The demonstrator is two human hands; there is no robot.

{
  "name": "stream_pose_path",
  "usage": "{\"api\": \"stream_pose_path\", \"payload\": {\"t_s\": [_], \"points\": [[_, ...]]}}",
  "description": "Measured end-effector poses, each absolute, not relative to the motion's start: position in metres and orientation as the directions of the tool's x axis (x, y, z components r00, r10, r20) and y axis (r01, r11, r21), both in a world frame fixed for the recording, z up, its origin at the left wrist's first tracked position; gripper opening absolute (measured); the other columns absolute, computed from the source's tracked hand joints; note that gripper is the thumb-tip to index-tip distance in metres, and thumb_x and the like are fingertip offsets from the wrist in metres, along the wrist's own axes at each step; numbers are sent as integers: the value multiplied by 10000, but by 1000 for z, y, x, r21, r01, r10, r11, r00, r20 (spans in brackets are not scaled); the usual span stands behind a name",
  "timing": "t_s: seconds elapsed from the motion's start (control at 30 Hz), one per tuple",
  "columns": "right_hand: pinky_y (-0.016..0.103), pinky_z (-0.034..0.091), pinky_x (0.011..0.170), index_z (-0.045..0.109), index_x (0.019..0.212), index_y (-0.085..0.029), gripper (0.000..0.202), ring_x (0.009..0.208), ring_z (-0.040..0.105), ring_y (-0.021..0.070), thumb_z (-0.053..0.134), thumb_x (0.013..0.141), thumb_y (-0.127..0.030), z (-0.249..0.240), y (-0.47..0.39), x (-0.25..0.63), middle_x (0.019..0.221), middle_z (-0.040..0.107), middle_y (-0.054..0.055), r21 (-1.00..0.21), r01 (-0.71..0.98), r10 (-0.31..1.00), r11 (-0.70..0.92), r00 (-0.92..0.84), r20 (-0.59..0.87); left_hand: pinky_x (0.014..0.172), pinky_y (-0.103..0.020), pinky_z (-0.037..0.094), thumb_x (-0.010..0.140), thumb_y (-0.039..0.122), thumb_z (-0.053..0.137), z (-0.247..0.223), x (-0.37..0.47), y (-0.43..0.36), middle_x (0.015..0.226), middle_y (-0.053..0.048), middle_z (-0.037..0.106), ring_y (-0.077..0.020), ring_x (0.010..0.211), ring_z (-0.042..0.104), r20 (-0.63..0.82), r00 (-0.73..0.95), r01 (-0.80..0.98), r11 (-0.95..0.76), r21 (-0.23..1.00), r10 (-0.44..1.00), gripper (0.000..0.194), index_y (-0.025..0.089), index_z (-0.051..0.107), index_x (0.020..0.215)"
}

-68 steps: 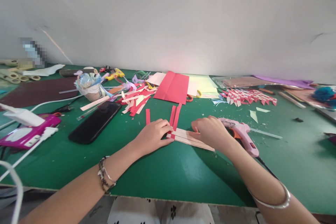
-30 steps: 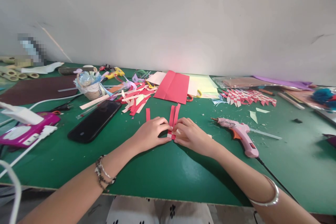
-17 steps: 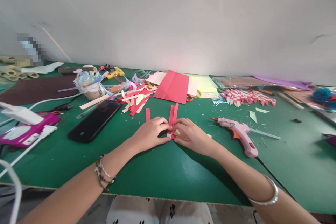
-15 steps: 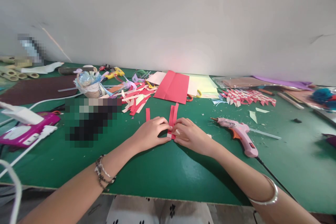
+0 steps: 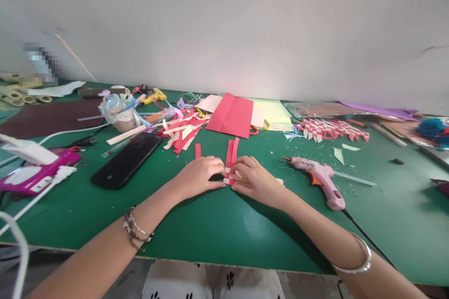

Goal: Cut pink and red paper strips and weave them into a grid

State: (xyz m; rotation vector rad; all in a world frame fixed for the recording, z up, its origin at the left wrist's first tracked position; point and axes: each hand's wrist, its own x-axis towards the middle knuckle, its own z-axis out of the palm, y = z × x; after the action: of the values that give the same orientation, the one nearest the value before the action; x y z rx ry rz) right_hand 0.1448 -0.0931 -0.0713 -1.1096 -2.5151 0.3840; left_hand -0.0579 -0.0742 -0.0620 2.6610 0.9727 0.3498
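Note:
Red and pale pink woven paper strips (image 5: pixel 229 159) lie on the green table in front of me, two red ends pointing away from me. My left hand (image 5: pixel 200 176) pinches their left edge, thumb at the near corner and fingertips farther up. Pressed on the right side is my right hand (image 5: pixel 253 180), its fingers bent over the weave and hiding part of it. A loose red strip (image 5: pixel 198 150) sticks out beyond my left knuckles. Behind the strips lies a creased red paper sheet (image 5: pixel 230 117).
Right of my hands rests a pink glue gun (image 5: pixel 317 173) with its cord. A black phone (image 5: pixel 126 161), a purple power strip (image 5: pixel 38 173) and a pile of paper strips (image 5: pixel 185 131) are to the left. A finished-looking checkered weave (image 5: pixel 329 130) lies at the back right.
My left fingertips have shifted very slightly left along the strip edge. The right hand stays almost in place on the weave, fingers nearly unmoved.

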Motion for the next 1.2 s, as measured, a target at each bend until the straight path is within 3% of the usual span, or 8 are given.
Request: {"api": "stream_pose_path", "payload": {"t_s": [0.23,0.47,0.8,1.0,1.2], "points": [[366,421,768,535,916,-189,168,896,476,212,502,818,-321,-73,-94,142,964,512,84,-343,700,776,627,-598,199,719,-286,391,789,336,576,-61,-56,-76,887,-12,599,-172,823,540,131,754,591,-752,294,644,159,191,590,854],[357,412,746,536,932,-174,309,899,465,231,526,775,-440,-73,-97,131,965,522,91,-245,798,834,551,-522,178,709,-247,413,803,185,489,-58,-59,-75,933,-27,575,-161,859,540,86,755,564,-710,422,651,127,189,595,875],[303,354,641,568,871,-164,213,782,515,186,433,862,-329,-64,-101,122,871,577,64,22,802,784,597,-590,193,712,-246,421,821,145,429,-55,-59,-74,937,-34,579,-162,863,547,52,751,583,-697,418,659,203,172,617,892],[281,324,620,573,848,-160,179,744,535,166,489,832,-317,-63,-99,121,802,591,50,23,785,769,619,-612,186,711,-241,420,829,160,421,-56,-60,-74,922,-35,579,-159,846,548,57,754,577,-700,420,655,206,171,621,876],[295,312,622,585,824,-156,154,720,537,164,461,847,-244,-59,-101,118,793,602,52,126,748,721,652,-662,203,701,-235,417,824,155,414,-56,-60,-75,920,-37,581,-162,851,549,62,752,580,-704,409,656,205,167,616,854]]}}
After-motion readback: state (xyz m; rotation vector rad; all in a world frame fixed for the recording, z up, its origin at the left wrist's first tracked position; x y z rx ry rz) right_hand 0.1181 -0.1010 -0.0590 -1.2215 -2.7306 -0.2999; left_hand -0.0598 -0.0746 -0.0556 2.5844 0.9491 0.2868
